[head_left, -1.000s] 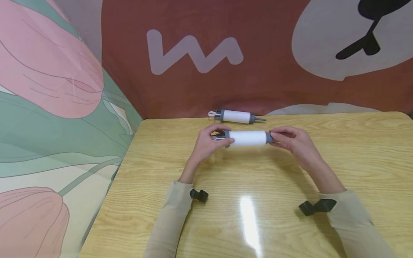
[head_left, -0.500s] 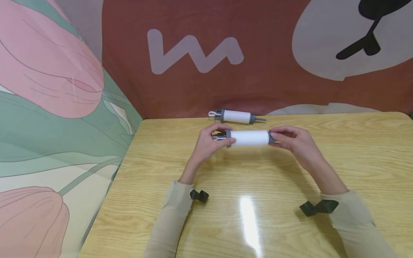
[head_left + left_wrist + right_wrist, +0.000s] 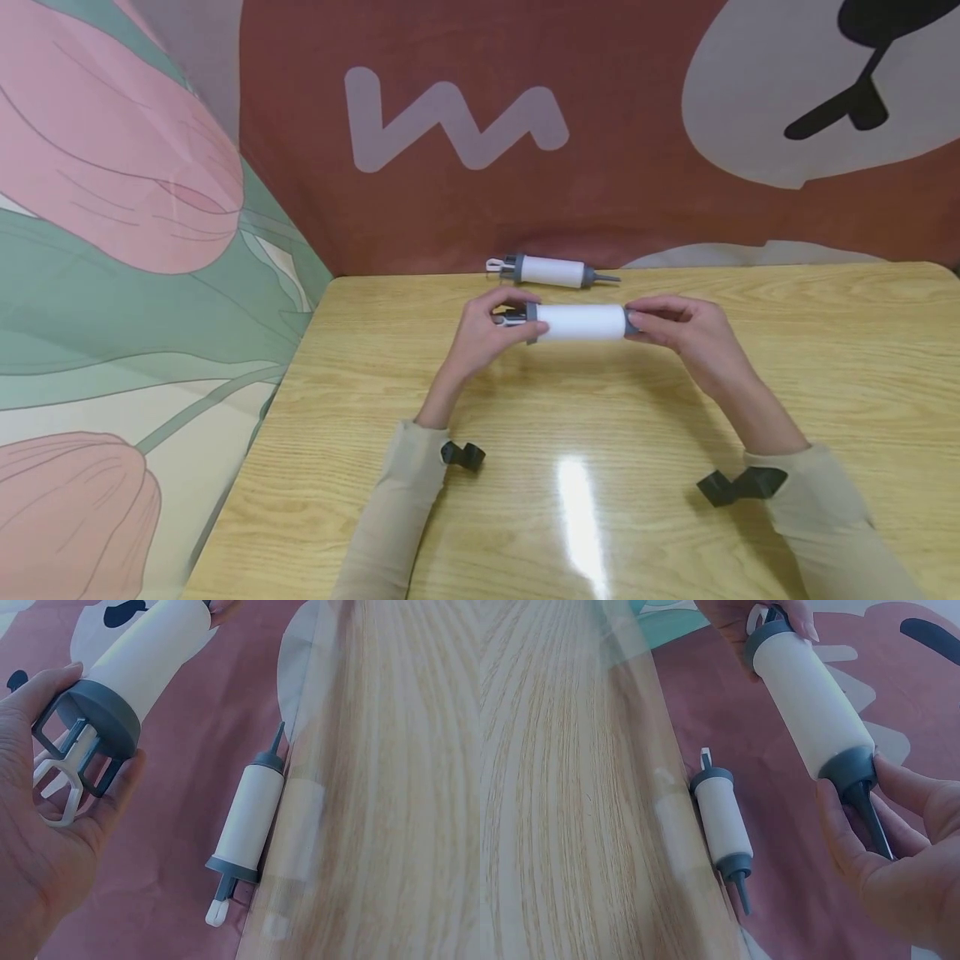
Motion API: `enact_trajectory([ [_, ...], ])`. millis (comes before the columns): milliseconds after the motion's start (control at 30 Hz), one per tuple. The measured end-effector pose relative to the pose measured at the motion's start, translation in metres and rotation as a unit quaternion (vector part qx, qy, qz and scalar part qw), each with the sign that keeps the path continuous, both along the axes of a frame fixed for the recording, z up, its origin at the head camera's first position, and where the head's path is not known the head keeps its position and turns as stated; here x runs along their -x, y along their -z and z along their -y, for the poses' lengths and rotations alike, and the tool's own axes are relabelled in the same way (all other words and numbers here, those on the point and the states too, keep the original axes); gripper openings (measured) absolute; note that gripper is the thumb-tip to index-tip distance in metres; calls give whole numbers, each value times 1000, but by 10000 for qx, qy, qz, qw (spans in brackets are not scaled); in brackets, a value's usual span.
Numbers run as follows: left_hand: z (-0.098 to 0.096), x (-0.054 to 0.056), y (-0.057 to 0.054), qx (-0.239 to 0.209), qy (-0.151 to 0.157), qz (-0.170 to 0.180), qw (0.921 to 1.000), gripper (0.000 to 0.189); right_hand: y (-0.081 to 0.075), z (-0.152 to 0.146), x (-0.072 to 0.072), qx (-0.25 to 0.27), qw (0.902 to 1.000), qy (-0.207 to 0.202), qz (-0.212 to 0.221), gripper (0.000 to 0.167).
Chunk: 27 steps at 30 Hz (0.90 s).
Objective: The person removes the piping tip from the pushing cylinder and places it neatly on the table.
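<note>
Above the table, both hands hold a large icing syringe [image 3: 579, 322] level, with a white barrel and grey end caps. My left hand [image 3: 483, 329] grips the collar at its handle end, thumb along the near side. In the left wrist view, grey finger loops and a white plunger ring [image 3: 64, 791] show inside that palm. The fingertips of my right hand [image 3: 693, 333] pinch the grey cap [image 3: 849, 769] at the nozzle end. The right wrist view shows the dark nozzle [image 3: 870, 817] pointing into the right palm.
A smaller icing syringe [image 3: 551, 271] of the same look lies along the table's back edge, just behind the held one, nozzle to the right. The wooden table [image 3: 360, 392] meets a printed red-brown backdrop [image 3: 300, 125] there. A floral panel [image 3: 150, 333] borders the left side.
The held syringe has shifted very slightly to the right, and the right fingers have shifted a little about its cap. The smaller syringe stays where it was.
</note>
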<state>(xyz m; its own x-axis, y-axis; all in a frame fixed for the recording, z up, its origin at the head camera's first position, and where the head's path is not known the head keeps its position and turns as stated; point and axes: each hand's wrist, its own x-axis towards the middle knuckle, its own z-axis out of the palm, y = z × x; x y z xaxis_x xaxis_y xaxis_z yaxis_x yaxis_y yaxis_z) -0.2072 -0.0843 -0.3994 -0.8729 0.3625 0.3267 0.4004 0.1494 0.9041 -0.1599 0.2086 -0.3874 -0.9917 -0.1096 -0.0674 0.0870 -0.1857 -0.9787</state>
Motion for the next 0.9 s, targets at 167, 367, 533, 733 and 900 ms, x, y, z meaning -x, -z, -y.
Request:
enact_trajectory([
  [167, 0, 0, 0, -33, -8, 14, 10000, 31, 1, 1, 0, -151, 9998, 89, -62, 16],
  [367, 1, 0, -2, 6, -20, 50, 10000, 31, 3, 2, -1, -517, 9979, 192, -336, 17],
  [533, 1, 0, -4, 71, -53, 65, 9999, 31, 3, 3, -2, -1080, 9924, 270, -534, 25],
  [733, 3, 0, -4, 11, -6, 58, 10000, 34, 1, 3, -4, -1851, 9791, 371, -757, 34],
  [900, 5, 0, -3, -49, 37, 36, 10000, 32, 0, 3, -3, -1384, 9867, 242, -816, 33],
])
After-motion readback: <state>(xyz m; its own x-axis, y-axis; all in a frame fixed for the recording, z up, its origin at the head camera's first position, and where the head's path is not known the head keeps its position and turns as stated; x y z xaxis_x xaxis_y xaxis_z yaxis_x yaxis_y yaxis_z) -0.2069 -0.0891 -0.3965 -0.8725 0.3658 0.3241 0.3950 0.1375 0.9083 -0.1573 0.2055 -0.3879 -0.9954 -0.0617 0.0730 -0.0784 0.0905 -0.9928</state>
